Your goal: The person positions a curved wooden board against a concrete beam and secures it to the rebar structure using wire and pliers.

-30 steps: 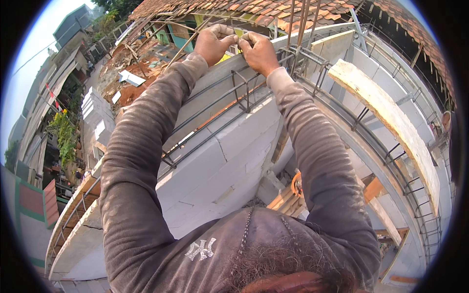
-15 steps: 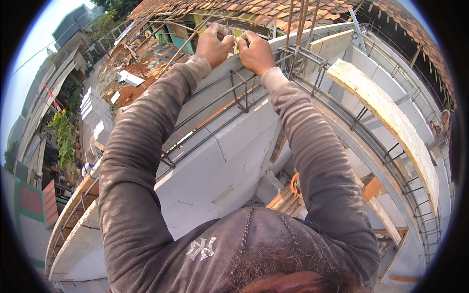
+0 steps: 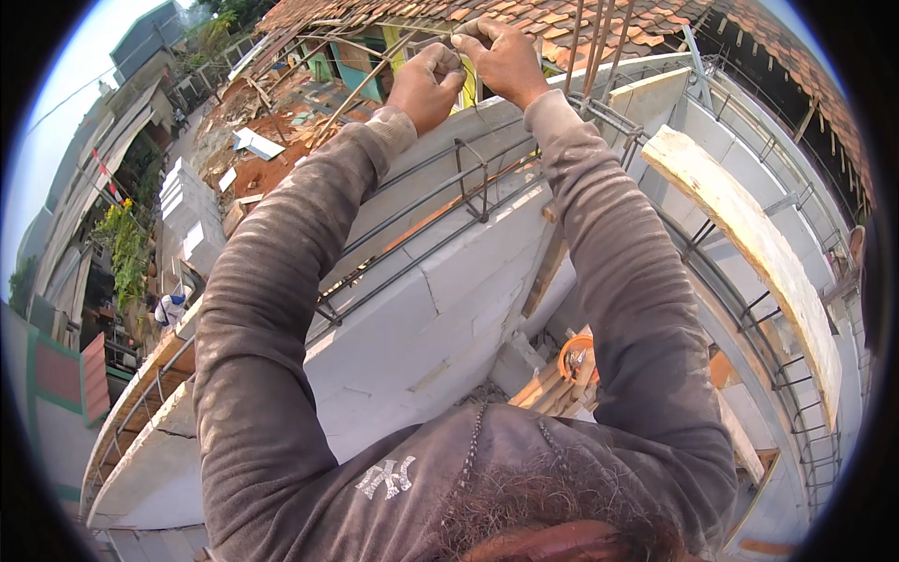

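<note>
Both arms stretch forward past the top of a grey block wall (image 3: 449, 272). My left hand (image 3: 428, 86) is closed, with thumb and forefinger pinched together. Just above and to its right, my right hand (image 3: 503, 62) also pinches, its fingertips close to the left ones. Whatever thin thing lies between the fingers is too small to make out. Below the hands, a rebar cage (image 3: 478, 178) of long bars and square stirrups runs along the wall top, beside an upright grey panel (image 3: 440, 140).
Upright rebar rods (image 3: 596, 47) rise right of my right hand. A rough-edged pale board (image 3: 749, 225) stands along the right-hand wall. Lower down are an orange bucket (image 3: 577, 358) and timber planks (image 3: 548, 386). Stacked white blocks (image 3: 185, 211) stand on the ground at left; tiled roofs lie beyond.
My right hand has moved up and slightly right, now higher than my left. The left has shifted a little right and down. The view has tilted slightly, showing more of the orange bucket.
</note>
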`<action>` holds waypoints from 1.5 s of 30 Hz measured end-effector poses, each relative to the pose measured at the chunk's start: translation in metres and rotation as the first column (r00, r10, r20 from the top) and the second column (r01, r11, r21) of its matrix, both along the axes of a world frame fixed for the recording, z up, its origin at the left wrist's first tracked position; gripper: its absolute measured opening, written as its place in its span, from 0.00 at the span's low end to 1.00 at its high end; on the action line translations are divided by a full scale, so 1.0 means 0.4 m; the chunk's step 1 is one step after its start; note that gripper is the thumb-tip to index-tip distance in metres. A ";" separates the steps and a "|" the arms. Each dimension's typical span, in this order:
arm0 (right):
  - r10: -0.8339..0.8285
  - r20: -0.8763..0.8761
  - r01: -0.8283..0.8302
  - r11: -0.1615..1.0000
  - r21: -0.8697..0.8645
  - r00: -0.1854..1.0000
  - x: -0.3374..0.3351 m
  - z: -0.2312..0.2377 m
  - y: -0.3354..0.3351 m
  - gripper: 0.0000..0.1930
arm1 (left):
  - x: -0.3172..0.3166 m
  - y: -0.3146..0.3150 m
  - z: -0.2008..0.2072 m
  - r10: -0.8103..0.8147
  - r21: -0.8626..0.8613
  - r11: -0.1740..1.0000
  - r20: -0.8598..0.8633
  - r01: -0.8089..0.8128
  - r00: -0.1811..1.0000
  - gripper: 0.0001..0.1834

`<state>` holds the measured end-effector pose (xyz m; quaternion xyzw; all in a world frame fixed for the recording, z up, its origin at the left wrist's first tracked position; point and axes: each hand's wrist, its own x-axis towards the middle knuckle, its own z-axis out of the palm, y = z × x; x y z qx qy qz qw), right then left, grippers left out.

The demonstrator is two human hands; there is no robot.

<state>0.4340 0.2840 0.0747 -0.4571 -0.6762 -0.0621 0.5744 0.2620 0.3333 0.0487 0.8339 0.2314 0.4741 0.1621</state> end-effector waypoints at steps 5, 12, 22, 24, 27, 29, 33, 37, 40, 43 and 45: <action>0.148 0.162 -0.124 0.981 -0.149 0.976 0.033 0.054 0.050 0.16 | -0.005 0.029 0.000 -0.069 0.028 0.997 -0.007 0.069 0.998 0.09; 0.379 -0.212 -0.434 0.799 -0.416 0.901 0.059 0.080 0.087 0.11 | -0.010 0.019 0.005 -0.073 0.084 0.994 -0.023 0.075 0.997 0.08; 0.166 -0.681 -0.590 0.667 -0.455 0.714 0.071 0.055 0.074 0.08 | -0.013 -0.015 0.020 -0.072 0.102 0.991 -0.089 0.081 0.993 0.08; 0.170 -0.747 -0.683 0.570 -0.457 0.642 0.083 0.066 0.091 0.07 | -0.014 -0.018 0.015 -0.081 0.142 0.986 -0.088 0.093 0.993 0.09; 0.116 -0.845 -0.777 0.473 -0.415 0.522 0.093 0.051 0.100 0.08 | -0.014 -0.013 0.008 -0.156 0.024 0.987 -0.001 0.156 0.988 0.08; 0.181 -0.859 -0.789 0.518 -0.331 0.479 0.091 0.029 0.092 0.10 | -0.011 -0.006 0.000 -0.110 -0.008 0.994 -0.011 0.110 0.994 0.07; 0.351 -0.765 -0.742 0.627 -0.237 0.541 0.072 -0.028 0.039 0.14 | -0.006 0.017 -0.013 -0.201 -0.084 0.975 0.038 0.204 0.979 0.08; 0.365 -0.542 -0.602 0.711 -0.363 0.757 0.064 -0.062 -0.018 0.15 | -0.005 0.030 -0.023 -0.201 -0.147 0.967 0.050 0.206 0.978 0.09; 0.313 -0.415 -0.478 0.787 -0.391 0.854 0.061 -0.074 -0.027 0.13 | -0.004 0.031 -0.023 -0.203 -0.160 0.964 0.064 0.211 0.977 0.09; 0.292 -0.378 -0.429 0.830 -0.357 0.879 0.063 -0.092 -0.013 0.11 | -0.003 0.027 -0.021 -0.216 -0.175 0.956 0.131 0.237 0.967 0.09; 0.236 -0.233 -0.298 0.911 -0.285 0.943 0.059 -0.109 0.005 0.11 | -0.003 0.025 -0.021 -0.169 -0.177 0.966 0.119 0.188 0.978 0.09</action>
